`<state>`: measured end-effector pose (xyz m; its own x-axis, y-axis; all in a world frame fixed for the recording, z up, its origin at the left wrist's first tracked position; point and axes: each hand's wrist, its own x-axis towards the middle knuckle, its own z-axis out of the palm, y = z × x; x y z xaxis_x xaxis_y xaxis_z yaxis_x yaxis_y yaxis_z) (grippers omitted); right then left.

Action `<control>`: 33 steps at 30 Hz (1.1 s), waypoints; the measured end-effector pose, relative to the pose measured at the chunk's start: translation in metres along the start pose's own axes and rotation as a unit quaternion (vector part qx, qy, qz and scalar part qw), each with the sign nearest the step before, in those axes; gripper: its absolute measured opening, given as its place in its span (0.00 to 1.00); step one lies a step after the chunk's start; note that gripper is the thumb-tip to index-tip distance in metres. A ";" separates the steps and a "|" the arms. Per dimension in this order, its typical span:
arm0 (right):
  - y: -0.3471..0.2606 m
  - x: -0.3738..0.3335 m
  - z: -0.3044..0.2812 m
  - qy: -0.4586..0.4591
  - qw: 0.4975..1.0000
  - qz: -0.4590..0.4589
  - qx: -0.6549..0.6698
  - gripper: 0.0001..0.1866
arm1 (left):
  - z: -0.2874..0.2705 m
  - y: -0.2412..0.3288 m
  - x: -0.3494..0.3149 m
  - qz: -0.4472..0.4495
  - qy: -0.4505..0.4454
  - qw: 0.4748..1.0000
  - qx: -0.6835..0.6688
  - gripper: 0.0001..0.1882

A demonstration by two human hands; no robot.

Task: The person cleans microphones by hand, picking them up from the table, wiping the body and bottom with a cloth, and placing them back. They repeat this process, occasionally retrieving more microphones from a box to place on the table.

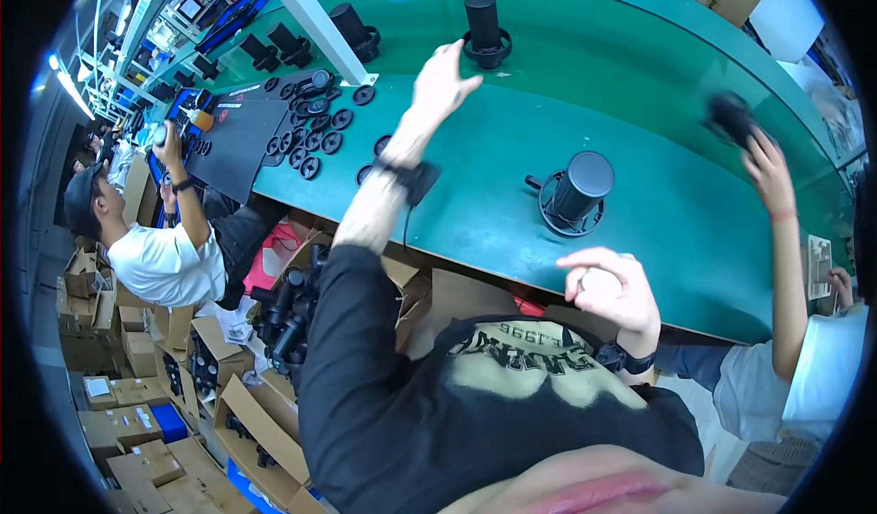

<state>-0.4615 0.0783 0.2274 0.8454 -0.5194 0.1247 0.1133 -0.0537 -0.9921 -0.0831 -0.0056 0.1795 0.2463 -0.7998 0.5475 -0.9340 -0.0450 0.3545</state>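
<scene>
My left hand (442, 83) is stretched out over the far part of the bench, its thumb and fingers apart and nothing in them. Just beyond its fingertips stands a black cylinder in a ring-shaped base (483, 22). Close to the bench's front edge hangs my right hand (614, 290), fingers loosely bent with gaps between them; no held object shows. Ahead of it, a second black cylinder (583, 185) sits upright in a ring base with a small side handle, touched by neither hand.
Several black wheel-like rings (315, 121) lie on the green bench (493, 167) at left. More cylinder units (354, 31) line the back, by a metal post (315, 21). At right, a co-worker's hand (767, 162) holds a blurred black part (729, 119). Another person (164, 258) sits left, near cardboard boxes (137, 427).
</scene>
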 end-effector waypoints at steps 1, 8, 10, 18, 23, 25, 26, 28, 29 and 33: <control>-0.002 0.000 0.004 -0.042 0.997 -0.047 -0.035 0.24 | 0.032 -0.021 0.011 -0.011 0.015 0.999 0.035 0.32; 0.007 -0.030 -0.034 0.202 0.967 0.001 -0.153 0.36 | 0.076 -0.018 0.033 0.013 0.031 0.994 0.100 0.23; 0.016 -0.014 -0.031 0.276 0.932 0.016 -0.235 0.41 | 0.060 -0.013 0.029 0.056 0.132 0.988 0.049 0.18; 0.054 0.054 -0.025 0.296 0.886 0.093 -0.344 0.30 | -0.071 0.094 -0.030 0.086 0.119 0.970 -0.193 0.15; 0.055 0.025 -0.117 0.511 0.807 0.028 -0.294 0.28 | -0.115 0.112 -0.061 0.077 0.155 0.948 -0.267 0.18; 0.043 0.013 -0.148 0.515 0.741 0.135 -0.408 0.31 | -0.116 0.115 -0.066 0.080 0.154 0.944 -0.281 0.18; 0.046 0.012 -0.152 0.515 0.740 0.139 -0.410 0.31 | -0.116 0.117 -0.068 0.088 0.159 0.939 -0.292 0.18; 0.051 0.008 -0.160 0.503 0.736 0.138 -0.432 0.35 | -0.115 0.120 -0.069 0.097 0.163 0.931 -0.313 0.18; 0.051 0.005 -0.162 0.497 0.733 0.137 -0.443 0.36 | -0.115 0.122 -0.070 0.111 0.160 0.932 -0.307 0.18; 0.043 -0.011 -0.133 0.579 0.528 -0.055 -0.619 0.38 | -0.121 0.129 -0.078 0.136 0.150 0.936 -0.288 0.18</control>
<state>-0.5350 -0.0319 0.1814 -0.0990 -0.5898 0.8015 -0.9052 -0.2810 -0.3187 -0.1918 0.1237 0.2741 0.1618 -0.5260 0.8349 -0.6997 0.5354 0.4729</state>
